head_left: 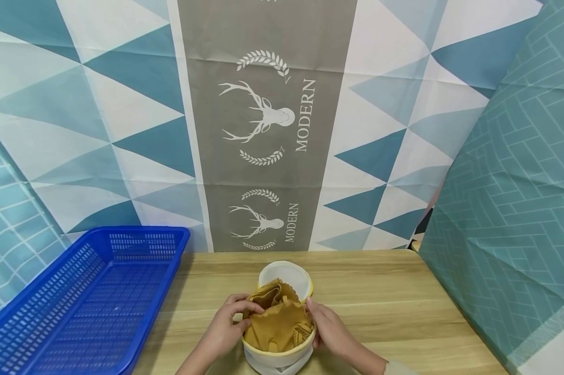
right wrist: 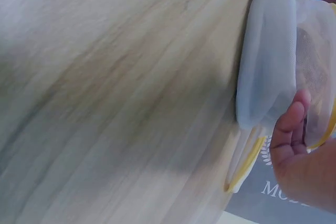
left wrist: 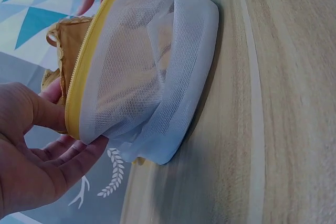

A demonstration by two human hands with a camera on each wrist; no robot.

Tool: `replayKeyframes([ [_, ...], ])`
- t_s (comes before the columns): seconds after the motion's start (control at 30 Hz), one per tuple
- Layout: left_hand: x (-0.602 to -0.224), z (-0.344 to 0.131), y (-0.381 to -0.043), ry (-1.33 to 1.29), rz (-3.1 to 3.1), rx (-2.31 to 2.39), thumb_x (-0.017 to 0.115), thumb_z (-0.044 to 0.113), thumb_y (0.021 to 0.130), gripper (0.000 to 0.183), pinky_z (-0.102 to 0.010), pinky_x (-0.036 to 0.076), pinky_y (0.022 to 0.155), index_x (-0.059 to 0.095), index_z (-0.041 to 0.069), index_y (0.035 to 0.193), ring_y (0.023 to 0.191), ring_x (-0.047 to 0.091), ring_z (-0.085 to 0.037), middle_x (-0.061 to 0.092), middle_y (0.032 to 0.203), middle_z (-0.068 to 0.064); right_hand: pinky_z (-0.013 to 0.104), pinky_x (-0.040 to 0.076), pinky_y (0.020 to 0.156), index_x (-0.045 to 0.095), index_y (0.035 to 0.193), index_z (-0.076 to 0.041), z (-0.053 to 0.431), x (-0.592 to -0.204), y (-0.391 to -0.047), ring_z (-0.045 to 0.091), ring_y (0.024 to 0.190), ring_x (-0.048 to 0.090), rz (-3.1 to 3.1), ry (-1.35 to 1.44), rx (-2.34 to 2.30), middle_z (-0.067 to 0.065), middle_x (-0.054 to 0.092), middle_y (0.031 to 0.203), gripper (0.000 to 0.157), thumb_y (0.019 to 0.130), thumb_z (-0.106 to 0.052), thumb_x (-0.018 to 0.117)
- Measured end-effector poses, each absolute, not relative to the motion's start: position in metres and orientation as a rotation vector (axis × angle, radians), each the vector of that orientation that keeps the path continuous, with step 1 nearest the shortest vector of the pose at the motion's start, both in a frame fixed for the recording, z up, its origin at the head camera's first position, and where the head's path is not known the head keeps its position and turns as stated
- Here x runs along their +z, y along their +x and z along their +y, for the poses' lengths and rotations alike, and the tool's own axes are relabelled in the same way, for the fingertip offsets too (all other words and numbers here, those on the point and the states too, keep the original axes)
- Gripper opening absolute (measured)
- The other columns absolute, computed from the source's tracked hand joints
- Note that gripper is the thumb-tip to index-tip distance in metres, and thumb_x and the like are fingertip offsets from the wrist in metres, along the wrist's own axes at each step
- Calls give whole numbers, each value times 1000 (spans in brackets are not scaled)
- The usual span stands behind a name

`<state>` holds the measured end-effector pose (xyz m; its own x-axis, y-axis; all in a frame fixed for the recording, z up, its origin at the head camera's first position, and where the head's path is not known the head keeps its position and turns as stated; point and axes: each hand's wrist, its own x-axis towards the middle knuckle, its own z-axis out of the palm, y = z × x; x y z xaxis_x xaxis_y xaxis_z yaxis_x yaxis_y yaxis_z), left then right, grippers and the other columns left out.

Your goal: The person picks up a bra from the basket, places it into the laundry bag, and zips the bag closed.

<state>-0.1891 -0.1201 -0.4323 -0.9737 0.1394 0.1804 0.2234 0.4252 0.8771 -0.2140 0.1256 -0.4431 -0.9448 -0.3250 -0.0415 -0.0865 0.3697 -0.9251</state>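
A round white mesh laundry bag with a yellow zipper rim stands on the table, its lid folded back toward the wall. Inside sits a folded mustard-coloured garment with lace trim, bulging above the rim. My left hand grips the bag's left rim; in the left wrist view its thumb is at the garment side and the fingers lie outside the mesh. On the opposite side, my right hand holds the rim, with curled fingers against the outside. The garment's lower part shows only dimly through the mesh.
A blue plastic basket with perforated sides stands to the left. The wood-grain table extends right of the bag. Patterned cloth hangs behind, and a teal patterned cloth borders the table's right edge.
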Motion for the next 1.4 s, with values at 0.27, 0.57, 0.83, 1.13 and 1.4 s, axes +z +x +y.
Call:
replayKeyframes([
  [0.27, -429, -119, -189, -363, -2597, -1590, 60, -11, 78, 29, -39, 55, 77, 71, 14, 88, 116, 47, -44, 49, 125, -20, 26, 44, 41, 65, 105, -8, 119, -438, -218, 11, 43, 48, 2452, -307, -1563, 1, 54, 60, 48, 94, -50, 46],
  [0.57, -427, -116, -193, -285, -2607, -1556, 66, 33, 86, 17, -38, 47, 80, 71, 20, 96, 114, 51, -33, 55, 122, -14, 26, 45, 47, 61, 110, -7, 121, -437, -219, 11, 49, 51, 2390, -332, -1529, 5, 55, 82, 41, 86, -40, 63],
  [0.83, -430, -108, -196, -299, -2709, -1420, 66, 39, 85, 23, -43, 48, 82, 72, 18, 93, 102, 56, -25, 57, 110, -10, 23, 41, 45, 59, 107, -9, 121, -441, -218, 9, 48, 46, 2395, -369, -1483, 10, 60, 98, 37, 81, -31, 72],
  [1.13, -434, -106, -197, -360, -2738, -1363, 71, 36, 81, 21, -43, 49, 82, 72, 17, 91, 101, 57, -26, 56, 108, -11, 26, 39, 46, 57, 111, -6, 123, -440, -219, 12, 51, 47, 2270, -365, -1541, 7, 55, 95, 39, 90, -39, 59],
  [1.4, -433, -106, -196, -370, -2742, -1351, 71, 35, 81, 17, -39, 48, 81, 71, 18, 87, 101, 56, -25, 56, 107, -10, 22, 36, 42, 60, 110, -7, 123, -440, -218, 8, 43, 39, 2305, -424, -1499, 0, 49, 71, 39, 84, -35, 68],
])
